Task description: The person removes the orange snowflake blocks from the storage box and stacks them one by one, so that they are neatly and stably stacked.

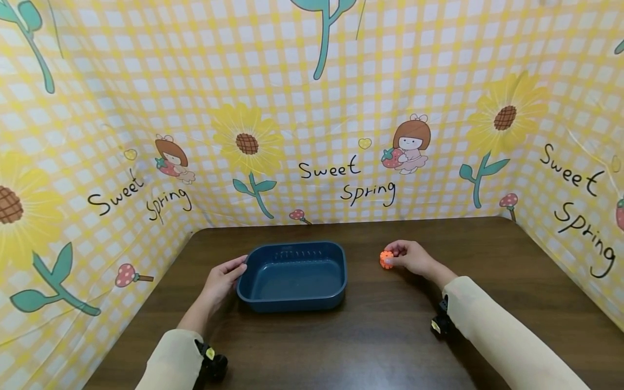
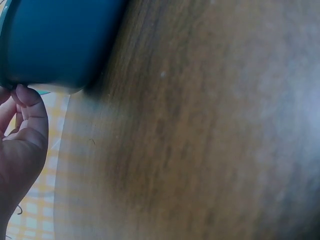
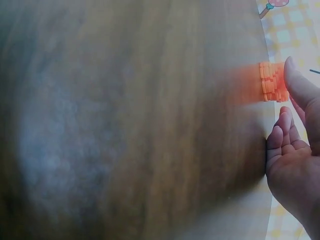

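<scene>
A dark blue rectangular plastic basin (image 1: 292, 303) with rounded corners stands on the table, its inside bare. At its left end, my left hand (image 1: 221, 281) holds the rim between thumb and fingers; the left wrist view shows the thumb (image 2: 31, 102) against the basin's wall (image 2: 55, 45). To the right of the basin, my right hand (image 1: 414, 259) pinches a small orange notched plastic piece (image 1: 386, 259). In the right wrist view this orange piece (image 3: 272, 82) looks layered, with the thumb (image 3: 300, 82) at its side and the other fingers curled below.
The brown wooden table (image 1: 370, 346) has its far edge against a yellow checked cloth (image 1: 331, 206) that hangs at the back and both sides. A black wrist camera (image 1: 214, 365) is on the left wrist, and another camera (image 1: 440, 322) on the right.
</scene>
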Available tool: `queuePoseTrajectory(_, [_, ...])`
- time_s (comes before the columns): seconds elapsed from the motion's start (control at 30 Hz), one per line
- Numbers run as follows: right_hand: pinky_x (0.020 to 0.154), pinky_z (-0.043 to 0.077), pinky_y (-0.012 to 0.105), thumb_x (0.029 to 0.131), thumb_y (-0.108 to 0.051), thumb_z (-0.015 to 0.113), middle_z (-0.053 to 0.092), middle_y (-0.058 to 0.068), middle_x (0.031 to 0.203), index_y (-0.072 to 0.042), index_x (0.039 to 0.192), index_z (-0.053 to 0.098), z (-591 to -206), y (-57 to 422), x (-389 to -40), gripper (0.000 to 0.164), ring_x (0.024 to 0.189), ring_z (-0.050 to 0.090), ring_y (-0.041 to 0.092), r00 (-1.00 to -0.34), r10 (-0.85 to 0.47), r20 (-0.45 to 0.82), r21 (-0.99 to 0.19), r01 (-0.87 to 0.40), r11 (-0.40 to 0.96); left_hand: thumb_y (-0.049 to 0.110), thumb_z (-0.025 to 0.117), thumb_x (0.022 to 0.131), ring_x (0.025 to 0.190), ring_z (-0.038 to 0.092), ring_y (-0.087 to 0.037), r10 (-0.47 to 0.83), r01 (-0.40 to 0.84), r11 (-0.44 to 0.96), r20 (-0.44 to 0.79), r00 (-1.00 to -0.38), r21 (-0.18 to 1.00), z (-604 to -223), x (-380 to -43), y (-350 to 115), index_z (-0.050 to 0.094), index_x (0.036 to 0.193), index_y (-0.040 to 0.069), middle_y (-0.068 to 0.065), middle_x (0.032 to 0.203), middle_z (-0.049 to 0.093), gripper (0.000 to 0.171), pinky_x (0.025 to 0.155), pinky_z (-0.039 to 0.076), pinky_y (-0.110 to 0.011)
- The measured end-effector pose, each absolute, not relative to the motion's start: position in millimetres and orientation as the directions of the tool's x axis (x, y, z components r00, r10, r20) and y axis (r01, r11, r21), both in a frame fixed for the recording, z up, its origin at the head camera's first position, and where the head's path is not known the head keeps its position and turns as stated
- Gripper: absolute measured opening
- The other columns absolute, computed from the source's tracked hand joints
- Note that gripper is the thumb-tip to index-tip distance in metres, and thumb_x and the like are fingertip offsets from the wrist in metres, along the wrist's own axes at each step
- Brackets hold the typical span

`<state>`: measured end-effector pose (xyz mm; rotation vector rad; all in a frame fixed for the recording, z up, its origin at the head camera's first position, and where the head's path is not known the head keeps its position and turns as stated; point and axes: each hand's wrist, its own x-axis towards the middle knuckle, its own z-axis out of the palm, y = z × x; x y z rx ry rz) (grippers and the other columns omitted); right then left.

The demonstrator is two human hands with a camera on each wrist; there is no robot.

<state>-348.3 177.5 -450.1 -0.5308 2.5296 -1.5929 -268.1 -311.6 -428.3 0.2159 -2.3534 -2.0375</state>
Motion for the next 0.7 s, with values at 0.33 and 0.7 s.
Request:
queuePoseTrajectory(0.33, [0.064, 0.044, 0.027, 0.086, -0.007, 0.074, 0.055, 0.010, 0.092, 0.005, 0.111, 0.064, -450.5, 177.3, -349.4, 0.030, 0.078, 0.047, 0.021, -0.937, -0.338, 0.083, -0.887, -0.224, 0.403, 0.017, 0.059, 0.099, 0.084, 0.061, -0.004, -0.117, -0.090, 0.133, -0.075, -0.990, 0.987, -429.1, -269.2, -312.6, 0.049, 0.140, -0.002, 0.002, 0.111, 0.066, 0.046, 0.073, 0.053, -0.022])
queuePoseTrajectory(0.7, [0.062, 0.044, 0.026, 0.087, -0.003, 0.072, 0.055, 0.009, 0.090, 0.005, 0.111, 0.064, -450.9, 177.6, -349.8, 0.026, 0.077, 0.046, 0.021, -0.937, -0.340, 0.080, -0.886, -0.223, 0.407, 0.017, 0.059, 0.099, 0.085, 0.061, -0.004, -0.114, -0.093, 0.130, -0.079, -0.990, 0.987, -429.4, -269.7, -312.8, 0.049, 0.140, -0.002, 0.003, 0.112, 0.066, 0.047, 0.074, 0.054, -0.022])
